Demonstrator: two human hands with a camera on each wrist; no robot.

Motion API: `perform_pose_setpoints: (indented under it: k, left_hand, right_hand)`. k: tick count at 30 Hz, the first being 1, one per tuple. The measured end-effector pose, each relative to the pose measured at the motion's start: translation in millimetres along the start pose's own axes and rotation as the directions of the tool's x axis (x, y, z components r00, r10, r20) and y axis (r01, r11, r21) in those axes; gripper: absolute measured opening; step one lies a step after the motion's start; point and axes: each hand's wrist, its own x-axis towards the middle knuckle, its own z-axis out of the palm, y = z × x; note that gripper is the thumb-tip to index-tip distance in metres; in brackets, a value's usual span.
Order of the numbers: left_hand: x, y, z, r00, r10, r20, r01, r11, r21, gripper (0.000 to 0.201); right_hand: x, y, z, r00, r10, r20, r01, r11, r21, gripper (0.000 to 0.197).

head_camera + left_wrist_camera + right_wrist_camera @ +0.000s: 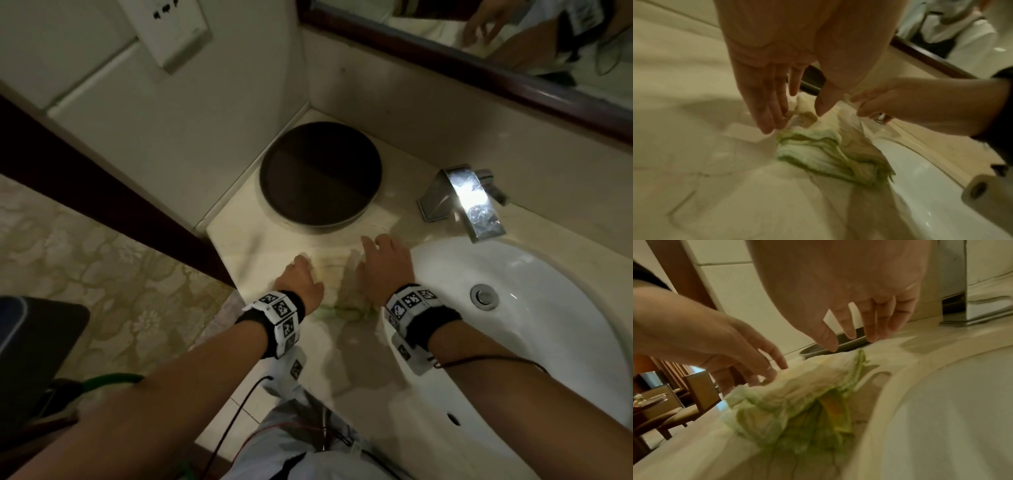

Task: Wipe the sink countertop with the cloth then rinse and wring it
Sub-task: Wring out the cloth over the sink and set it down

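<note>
A crumpled pale yellow-green cloth (337, 274) lies on the beige marble countertop (246, 236), just left of the white sink basin (513, 291). My left hand (299, 270) is at the cloth's left side. Its straight fingers (768, 123) touch the far left corner of the cloth (818, 151). My right hand (380, 253) hovers over the cloth's right side by the basin rim. In the right wrist view the right hand (851, 340) has spread, straight fingers just above the far edge of the cloth (789, 405). Neither hand grips it.
A dark round tray (320, 174) sits in the back corner of the counter. A chrome faucet (469, 198) stands behind the basin. A dark-framed mirror (513, 34) and a wall socket (171, 27) are above. The counter drops off to the left and at the front.
</note>
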Motion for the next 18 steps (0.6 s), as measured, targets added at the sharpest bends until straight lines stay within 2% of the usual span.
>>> perform_pose_setpoints:
  k: [2,4,7,11,16,18]
  left_hand:
    - [3,1,1,0.997,-0.069,0.028,0.071,0.997,-0.044,0.050]
    - [7,-1,3,0.996,-0.089,0.031,0.091,0.993,-0.078,0.035]
    - [8,-6,4,0.994,-0.094,0.047,0.099,0.986,-0.131,0.018]
    - [-1,-10,6,0.973,-0.115,0.203,0.162,0.959,-0.234,0.012]
    - [-14,-17,20,0.979,-0.074,0.192,0.068,0.997,0.035,0.022]
    - [-18,-19,23,0.976,-0.065,0.206,0.056,0.997,0.050,0.030]
  right_hand:
    - [3,1,0,0.998,0.053,0.040,-0.050,0.996,-0.079,0.044]
    - [4,-2,2,0.995,0.082,0.065,-0.074,0.991,-0.115,0.036]
    - [2,-4,4,0.992,0.112,0.062,-0.106,0.991,-0.084,0.033]
    - [-5,-4,4,0.997,0.051,0.066,-0.048,0.998,-0.047,0.030]
    - [-23,-4,8,0.995,-0.023,0.101,0.028,0.998,-0.054,0.026]
    - [-30,-5,9,0.994,-0.050,0.095,0.057,0.996,-0.067,0.024]
